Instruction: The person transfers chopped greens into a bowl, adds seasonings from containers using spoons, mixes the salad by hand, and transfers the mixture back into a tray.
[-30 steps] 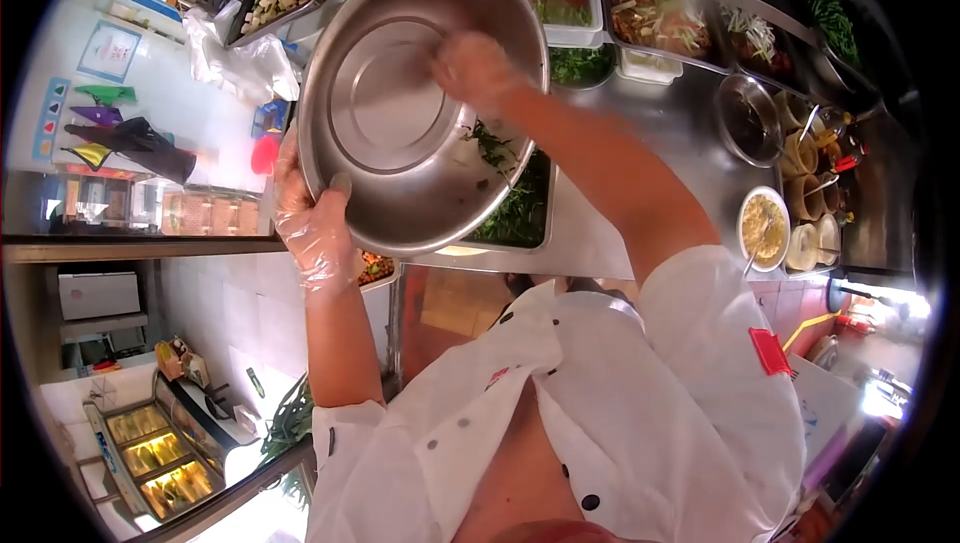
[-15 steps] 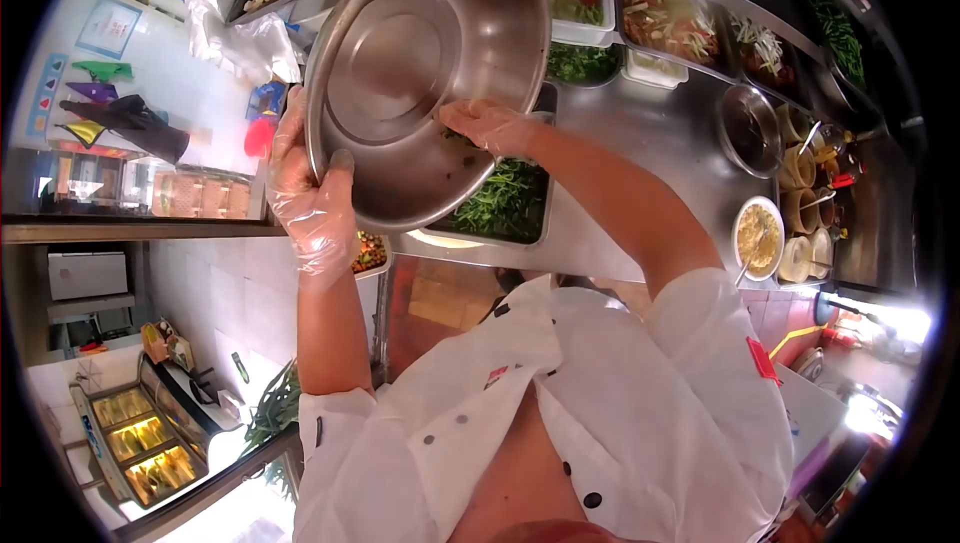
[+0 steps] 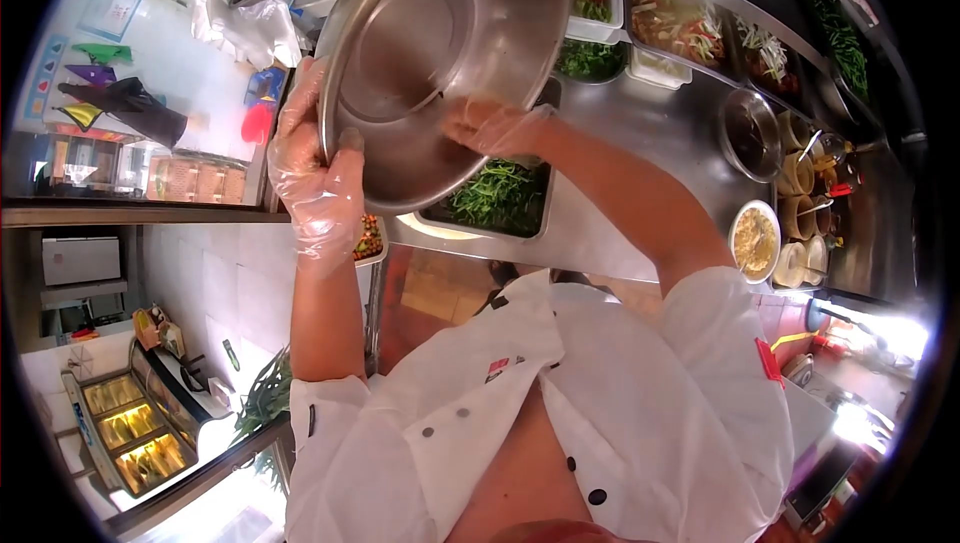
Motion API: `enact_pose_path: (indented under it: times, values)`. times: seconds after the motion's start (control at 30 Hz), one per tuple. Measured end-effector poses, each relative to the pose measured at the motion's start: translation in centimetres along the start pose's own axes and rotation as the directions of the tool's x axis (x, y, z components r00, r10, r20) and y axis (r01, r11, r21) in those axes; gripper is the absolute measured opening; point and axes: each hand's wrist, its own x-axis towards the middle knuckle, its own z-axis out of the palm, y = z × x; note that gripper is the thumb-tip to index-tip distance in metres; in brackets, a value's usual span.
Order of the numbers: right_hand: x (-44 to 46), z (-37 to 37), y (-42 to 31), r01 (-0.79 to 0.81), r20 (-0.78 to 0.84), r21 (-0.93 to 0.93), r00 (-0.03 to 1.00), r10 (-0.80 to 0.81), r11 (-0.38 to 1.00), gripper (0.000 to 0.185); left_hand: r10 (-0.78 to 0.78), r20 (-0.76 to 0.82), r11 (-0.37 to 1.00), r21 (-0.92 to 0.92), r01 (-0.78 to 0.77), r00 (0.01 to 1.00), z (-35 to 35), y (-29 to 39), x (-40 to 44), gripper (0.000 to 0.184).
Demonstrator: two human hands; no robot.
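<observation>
A large stainless steel bowl (image 3: 420, 163) is tilted up over the counter, its inside facing me. My left hand (image 3: 318, 178), in a clear plastic glove, grips the rim at the left with the thumb over the edge. Inside the bowl, near its lower right wall, is my right hand (image 3: 495, 128), also gloved. Its fingers are curled together and slightly blurred; anything in them is hidden. Below the bowl stands a metal tray (image 3: 545, 218) of chopped green vegetables (image 3: 497, 195).
Trays of shredded vegetables (image 3: 675, 23) and a dish of chopped greens (image 3: 588, 59) stand at the back. To the right are a metal bowl (image 3: 750, 133), a white bowl of pale yellow food (image 3: 755, 241) and seasoning pots (image 3: 797, 173). A plastic bag (image 3: 235, 18) hangs at the left.
The bowl has shifted slightly right and up in view, uncovering more of the greens tray. My right hand has curled more; the green bits seen by it in the bowl no longer show.
</observation>
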Motion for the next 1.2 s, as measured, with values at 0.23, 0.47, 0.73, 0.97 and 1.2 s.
enact_pose_path:
  times: [0.23,0.47,0.73,0.97,1.2]
  values:
    - [3.1,3.9,6.8,-0.359,-0.172,-0.890,0.834,-0.524,-0.281,0.015,0.078,0.064,0.996,0.027,-0.079,0.995,0.5,0.7,-0.2,0.011]
    - [-0.8,-4.7,-1.5,-0.029,-0.016,0.015,0.999,0.029,0.999,0.027,0.110,0.120,0.991,0.060,-0.118,0.987,-0.3,0.0,-0.6,0.041]
    - [-1.0,-11.4,2.0,-0.313,-0.108,0.249,0.931,0.348,0.916,0.047,0.194,0.220,0.931,0.265,-0.250,0.956,-0.9,2.7,-0.9,0.054]
    - [-0.5,-4.3,-3.7,-0.133,-0.069,0.751,0.958,0.277,0.647,0.054,0.345,0.209,0.902,0.196,-0.385,0.915,0.7,2.2,-0.3,0.043]
    - [-3.7,3.6,-1.4,-0.101,-0.019,0.810,0.980,0.199,0.578,0.055,0.447,0.178,0.789,0.384,-0.480,0.876,2.0,-1.7,-1.0,0.019]
